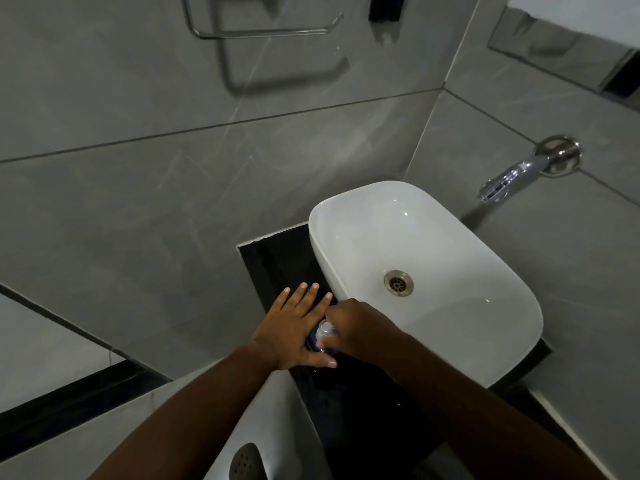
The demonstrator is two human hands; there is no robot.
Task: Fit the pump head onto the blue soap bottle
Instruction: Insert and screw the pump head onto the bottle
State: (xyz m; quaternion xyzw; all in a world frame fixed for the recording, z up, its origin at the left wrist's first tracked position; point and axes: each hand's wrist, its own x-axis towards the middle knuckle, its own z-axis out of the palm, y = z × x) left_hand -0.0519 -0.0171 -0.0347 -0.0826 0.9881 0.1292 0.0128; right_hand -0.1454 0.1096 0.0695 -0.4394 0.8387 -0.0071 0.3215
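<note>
The blue soap bottle (313, 340) stands on the black counter (277, 261) just left of the basin, mostly hidden between my hands. A whitish pump head (326, 329) sits at its top. My right hand (360, 332) is closed around the pump head from the right. My left hand (294, 327) lies beside the bottle with fingers stretched out and apart, its thumb curling under the bottle's near side. Whether the left palm touches the bottle I cannot tell.
A white oval basin (485, 296) with a metal drain (398, 283) fills the counter to the right. A chrome tap (505, 183) sticks out of the grey tiled wall. A towel rail (256, 31) hangs up on the left wall. A white fixture (256, 445) sits below.
</note>
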